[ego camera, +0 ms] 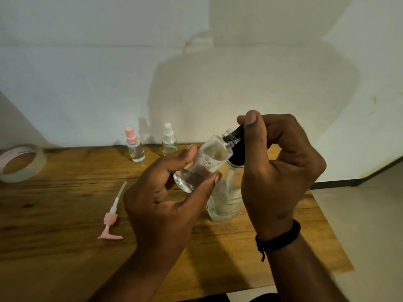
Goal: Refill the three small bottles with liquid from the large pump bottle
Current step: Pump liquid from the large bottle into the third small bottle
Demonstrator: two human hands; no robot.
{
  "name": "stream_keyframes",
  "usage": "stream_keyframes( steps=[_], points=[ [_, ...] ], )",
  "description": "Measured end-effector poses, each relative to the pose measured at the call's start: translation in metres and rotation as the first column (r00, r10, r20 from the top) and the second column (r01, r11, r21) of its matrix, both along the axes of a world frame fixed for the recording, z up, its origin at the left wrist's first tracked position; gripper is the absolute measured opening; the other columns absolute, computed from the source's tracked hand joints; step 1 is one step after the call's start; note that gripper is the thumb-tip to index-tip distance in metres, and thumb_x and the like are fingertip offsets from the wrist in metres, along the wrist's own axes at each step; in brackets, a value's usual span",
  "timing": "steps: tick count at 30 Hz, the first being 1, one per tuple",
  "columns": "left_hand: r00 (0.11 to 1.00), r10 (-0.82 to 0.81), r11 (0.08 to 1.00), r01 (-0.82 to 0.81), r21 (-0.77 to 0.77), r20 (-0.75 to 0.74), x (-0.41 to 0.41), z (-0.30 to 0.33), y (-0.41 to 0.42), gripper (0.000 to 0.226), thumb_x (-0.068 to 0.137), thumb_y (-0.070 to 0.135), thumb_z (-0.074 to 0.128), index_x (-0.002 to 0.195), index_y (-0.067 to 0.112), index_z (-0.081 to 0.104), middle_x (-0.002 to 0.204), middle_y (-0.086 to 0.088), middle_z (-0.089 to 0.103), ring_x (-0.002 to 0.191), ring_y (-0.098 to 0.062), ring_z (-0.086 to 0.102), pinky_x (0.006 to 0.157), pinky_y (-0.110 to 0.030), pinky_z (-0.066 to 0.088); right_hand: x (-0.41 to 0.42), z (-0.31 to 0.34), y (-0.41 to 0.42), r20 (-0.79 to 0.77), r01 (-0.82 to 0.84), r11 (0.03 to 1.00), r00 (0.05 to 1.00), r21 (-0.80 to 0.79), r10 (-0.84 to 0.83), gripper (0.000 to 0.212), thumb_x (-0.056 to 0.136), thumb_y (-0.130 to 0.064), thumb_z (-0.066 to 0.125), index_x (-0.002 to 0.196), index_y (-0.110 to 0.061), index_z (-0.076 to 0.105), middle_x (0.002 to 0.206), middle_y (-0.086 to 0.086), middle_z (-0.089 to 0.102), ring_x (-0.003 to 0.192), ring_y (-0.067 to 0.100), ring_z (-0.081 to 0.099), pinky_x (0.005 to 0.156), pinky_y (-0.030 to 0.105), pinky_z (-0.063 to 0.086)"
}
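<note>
My left hand [165,192] grips a small clear bottle [205,162], tilted with its threaded neck up to the right and some bubbly liquid inside. My right hand [281,158] pinches a black spray cap [236,132] at that neck; its tube reaches into the opening. Behind the bottle stands the large clear bottle [224,203], partly hidden by both hands. Its pink pump head [111,219] lies on the table to the left. Two small spray bottles stand at the back: one with a pink cap [135,147], one with a white cap [169,140].
A roll of clear tape [19,162] lies at the far left of the wooden table [54,214]. The table meets a white wall at the back. Its right edge runs diagonally past my right wrist, with floor beyond.
</note>
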State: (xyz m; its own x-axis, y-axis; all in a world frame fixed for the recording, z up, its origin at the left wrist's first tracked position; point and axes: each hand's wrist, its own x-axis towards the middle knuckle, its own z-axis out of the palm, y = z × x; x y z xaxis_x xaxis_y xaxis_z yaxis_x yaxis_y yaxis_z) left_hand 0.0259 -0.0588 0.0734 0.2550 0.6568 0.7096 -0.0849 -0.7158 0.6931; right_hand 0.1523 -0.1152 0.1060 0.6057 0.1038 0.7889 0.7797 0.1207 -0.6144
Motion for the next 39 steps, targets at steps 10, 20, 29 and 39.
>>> stream_keyframes(
  steps=[10,20,29,39],
  points=[
    [1.0,-0.012,1.0,0.012,-0.024,0.005,0.0002,0.0025,-0.0011,0.046,0.083,0.022,0.085,0.121,0.009,0.063,0.119,0.001,0.071,0.11,-0.012,0.074,0.087,-0.027,0.062,-0.0005,-0.0028,0.0017,0.013,-0.01,1.0,1.0,0.002,0.01,0.03,0.099,-0.007,0.066,0.069,-0.005,0.064,0.071,-0.001,0.066,0.071,0.026,0.069,0.064,0.053,0.048],
    [1.0,-0.001,1.0,0.002,-0.018,0.014,0.0008,-0.0006,-0.0008,0.047,0.082,0.017,0.088,0.121,0.006,0.063,0.12,-0.003,0.071,0.111,-0.014,0.074,0.089,-0.028,0.062,-0.0012,-0.0035,0.0035,0.015,-0.007,1.0,1.0,0.006,0.007,0.032,0.099,-0.006,0.066,0.067,-0.002,0.063,0.07,0.001,0.064,0.067,0.029,0.066,0.061,0.053,0.047],
    [1.0,-0.003,1.0,0.003,-0.018,-0.001,0.0003,0.0019,-0.0002,0.047,0.083,0.02,0.087,0.121,0.007,0.063,0.119,0.001,0.071,0.108,-0.012,0.075,0.086,-0.028,0.062,-0.0005,-0.0026,0.0027,0.01,-0.011,1.0,1.0,0.001,0.011,0.03,0.099,-0.007,0.065,0.07,-0.002,0.065,0.071,0.001,0.067,0.069,0.028,0.068,0.063,0.051,0.048],
    [1.0,0.009,1.0,-0.01,-0.015,-0.018,0.0002,0.0003,-0.0008,0.048,0.081,0.019,0.089,0.121,0.006,0.065,0.117,0.001,0.072,0.108,-0.012,0.075,0.084,-0.029,0.063,-0.0007,-0.0032,0.0028,-0.011,-0.008,1.0,1.0,0.008,0.008,0.031,0.099,-0.008,0.066,0.068,-0.002,0.064,0.071,0.003,0.067,0.069,0.03,0.068,0.063,0.051,0.048]
  ],
)
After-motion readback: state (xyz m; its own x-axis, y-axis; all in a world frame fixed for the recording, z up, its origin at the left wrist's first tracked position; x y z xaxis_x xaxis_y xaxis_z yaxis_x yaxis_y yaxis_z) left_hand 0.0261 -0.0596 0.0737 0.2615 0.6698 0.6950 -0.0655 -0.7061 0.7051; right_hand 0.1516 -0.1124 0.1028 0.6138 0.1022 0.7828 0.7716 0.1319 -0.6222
